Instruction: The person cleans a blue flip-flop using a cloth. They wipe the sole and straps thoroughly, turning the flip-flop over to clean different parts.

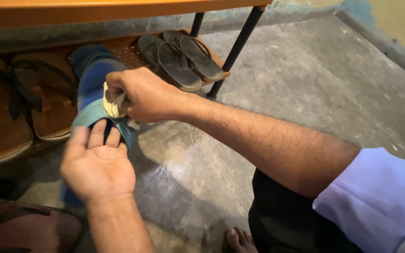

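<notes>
Lying leftmost on the low orange rack [123,49], brown sandals [22,105]. Next, the left hand [97,164], palm up, fingers under the heel of a blue sandal [92,86] that leans on the rack's edge; the right hand [141,93], fisted, presses a crumpled pale cloth [113,105] onto it. Rightmost, grey flip-flops [181,58].

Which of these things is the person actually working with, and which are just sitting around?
In use:
- blue sandal, propped by the left hand
- pale cloth, bunched in the right hand against the sandal

Lying about:
- brown sandals on the low rack
- dark flip-flops
- orange shoe rack
</notes>
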